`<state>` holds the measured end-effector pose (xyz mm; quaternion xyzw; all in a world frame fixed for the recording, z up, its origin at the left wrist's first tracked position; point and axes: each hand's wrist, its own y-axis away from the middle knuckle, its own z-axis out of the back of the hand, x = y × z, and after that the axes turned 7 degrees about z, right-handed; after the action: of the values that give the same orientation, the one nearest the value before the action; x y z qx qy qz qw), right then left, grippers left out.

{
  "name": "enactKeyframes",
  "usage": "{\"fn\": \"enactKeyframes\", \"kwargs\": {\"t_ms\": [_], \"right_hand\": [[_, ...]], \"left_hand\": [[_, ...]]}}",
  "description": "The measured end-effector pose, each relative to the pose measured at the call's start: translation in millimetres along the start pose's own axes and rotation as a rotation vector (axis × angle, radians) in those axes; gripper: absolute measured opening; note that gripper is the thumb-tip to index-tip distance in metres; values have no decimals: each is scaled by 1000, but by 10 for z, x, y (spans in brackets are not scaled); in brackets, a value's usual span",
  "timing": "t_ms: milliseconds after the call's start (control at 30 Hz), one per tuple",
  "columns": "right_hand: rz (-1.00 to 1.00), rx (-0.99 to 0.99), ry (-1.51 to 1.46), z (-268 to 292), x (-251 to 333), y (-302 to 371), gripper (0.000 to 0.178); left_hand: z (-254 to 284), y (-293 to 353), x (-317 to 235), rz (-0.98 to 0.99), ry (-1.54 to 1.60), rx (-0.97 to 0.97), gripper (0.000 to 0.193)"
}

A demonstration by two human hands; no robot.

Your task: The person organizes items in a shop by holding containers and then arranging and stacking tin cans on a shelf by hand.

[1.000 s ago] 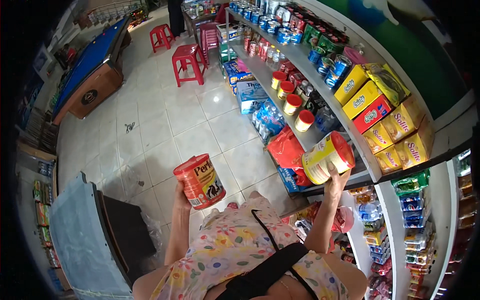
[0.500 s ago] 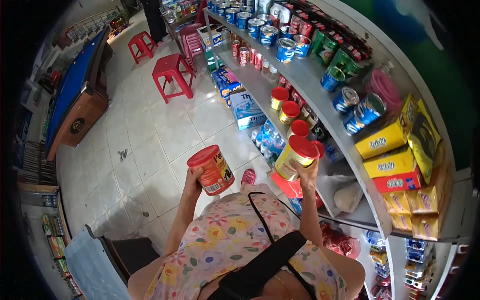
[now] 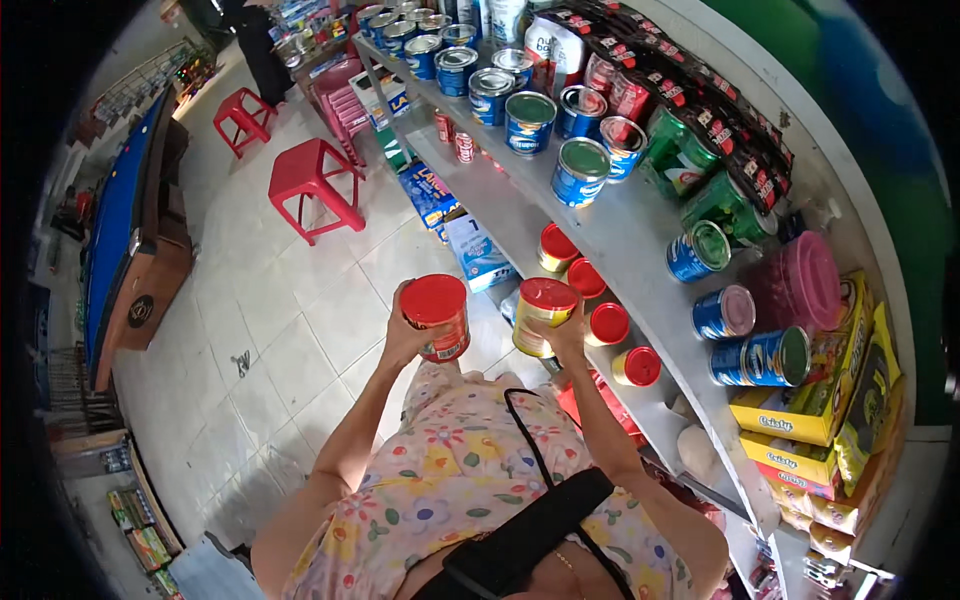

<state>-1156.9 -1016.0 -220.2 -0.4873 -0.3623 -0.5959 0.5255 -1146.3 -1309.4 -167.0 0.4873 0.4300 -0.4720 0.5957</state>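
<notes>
1. Left hand [image 3: 400, 345], frame centre: grip clamped on a red-lidded can [image 3: 437, 317], now raised upright from its tilt a second ago.
2. Right hand [image 3: 570, 340]: grip clamped on a yellow can [image 3: 542, 315], drawn back from the shelf [image 3: 640, 235] at upper right.
3. Both cans now side by side, near the red-lidded row [image 3: 600, 320].

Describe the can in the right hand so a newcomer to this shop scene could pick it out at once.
Start at the long grey shelf running up the right side, then drop to the row of red-lidded cans on the level below it. Just left of that row, the right hand holds a yellow can with a red lid; the left hand's can is red-bodied.
</notes>
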Motion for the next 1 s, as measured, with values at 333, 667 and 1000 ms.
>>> {"fn": "enactKeyframes", "kwargs": {"t_ms": [333,667,1000], "right_hand": [[-228,-194,306,-947,-366,-1095,107],[-324,-293,212,-1684,-1114,-1929,89],[-402,-363,265,-1936,-1552,-2033,78]], "left_hand": [[-259,-2201,165,-141,-184,253,100],[-593,-3916,1133,-410,-417,624,58],[-679,-4278,1824,-316,-364,730,49]]}}
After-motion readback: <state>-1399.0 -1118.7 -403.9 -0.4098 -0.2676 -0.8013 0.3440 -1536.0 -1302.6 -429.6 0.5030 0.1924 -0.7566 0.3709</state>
